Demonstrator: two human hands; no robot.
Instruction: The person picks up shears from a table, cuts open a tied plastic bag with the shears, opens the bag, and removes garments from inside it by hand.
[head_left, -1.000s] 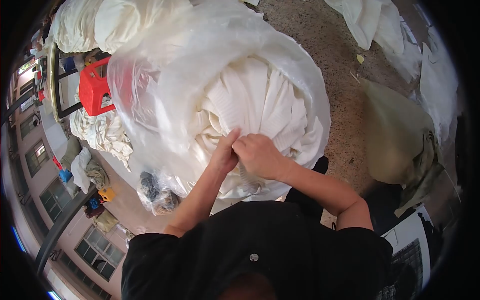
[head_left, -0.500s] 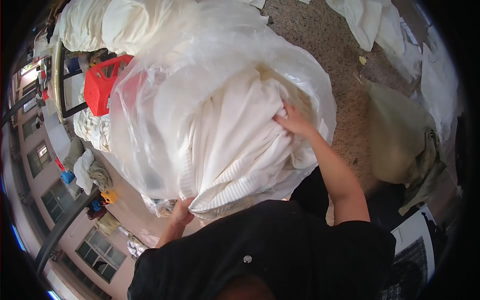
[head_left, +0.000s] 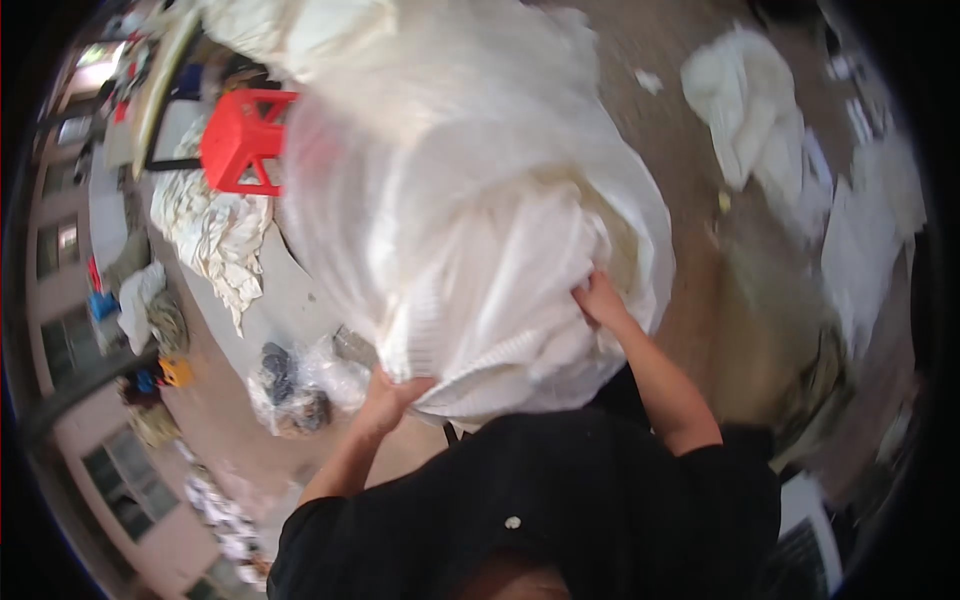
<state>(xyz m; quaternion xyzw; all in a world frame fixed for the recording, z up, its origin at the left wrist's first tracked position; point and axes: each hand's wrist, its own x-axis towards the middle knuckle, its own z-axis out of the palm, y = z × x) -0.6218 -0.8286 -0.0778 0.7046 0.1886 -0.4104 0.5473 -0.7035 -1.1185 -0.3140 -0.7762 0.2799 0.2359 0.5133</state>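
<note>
White ribbed knit fabric (head_left: 500, 290) fills the mouth of a large translucent plastic bag (head_left: 400, 130) in front of my body. My left hand (head_left: 393, 398) is closed on the ribbed edge of the fabric at the near left. At the right side of the bundle, my right hand (head_left: 598, 300) grips a fold of the same fabric, its fingertips partly sunk into the cloth. Motion blurs the fabric and the bag.
A red plastic stool (head_left: 235, 140) stands left of the bag, with a heap of white cloth (head_left: 210, 225) below it. Small clear bags (head_left: 295, 390) lie at the lower left. White cloth (head_left: 745, 100) and an olive sack (head_left: 775, 310) lie on the right.
My hands moved apart from their earlier meeting point at the bundle's middle, spreading the fabric. Since then the view has shifted, and both hands still hold the fabric.
</note>
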